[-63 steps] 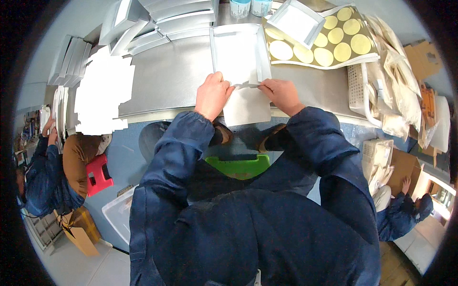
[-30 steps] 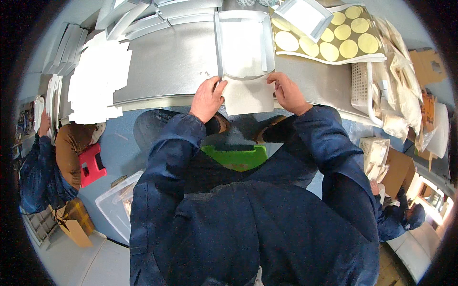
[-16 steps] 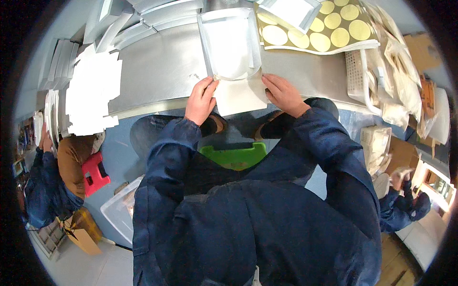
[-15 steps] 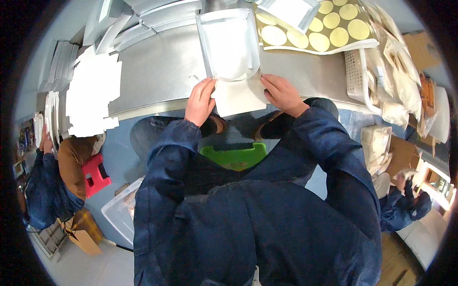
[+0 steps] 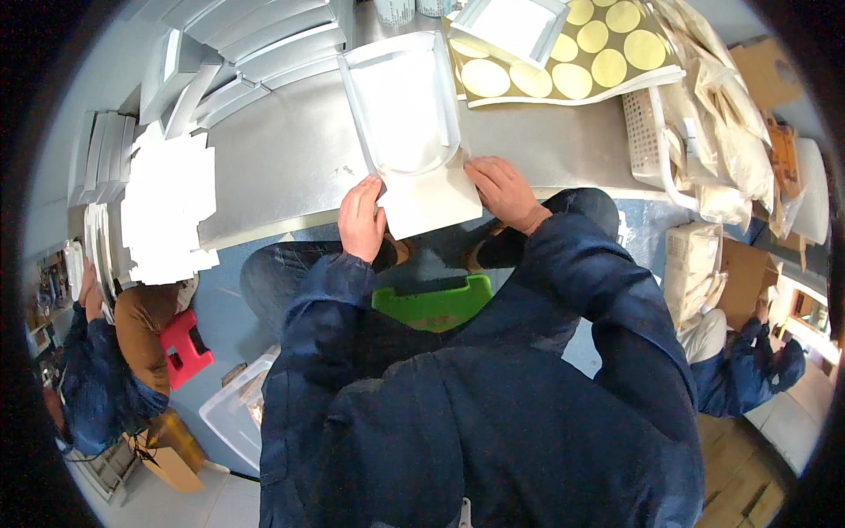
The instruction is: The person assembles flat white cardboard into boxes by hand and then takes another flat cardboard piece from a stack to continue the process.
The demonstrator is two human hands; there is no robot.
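A white cardboard box [image 5: 402, 106] with raised grey-white side walls lies on the metal table in front of me. Its near flap [image 5: 431, 208] is folded out flat and juts past the table edge. At the box's near left corner, my left hand [image 5: 362, 220] pinches the cardboard, thumb beside the flap. Opposite it, my right hand [image 5: 506, 189] has its fingers bent against the near right corner. The right thumb is mostly hidden.
Stacked box trays [image 5: 273, 44] and flat white blanks [image 5: 169, 202] lie left. A round gold sticker sheet [image 5: 572, 62] with a small box lid [image 5: 509, 26] lies right, beside a white basket [image 5: 644, 132]. A green stool [image 5: 431, 304] is below; co-workers sit at both sides.
The whole view has shifted, so the table and box appear lower and slightly left. Both hands stay at the box's near corners, and the flap still lies folded out.
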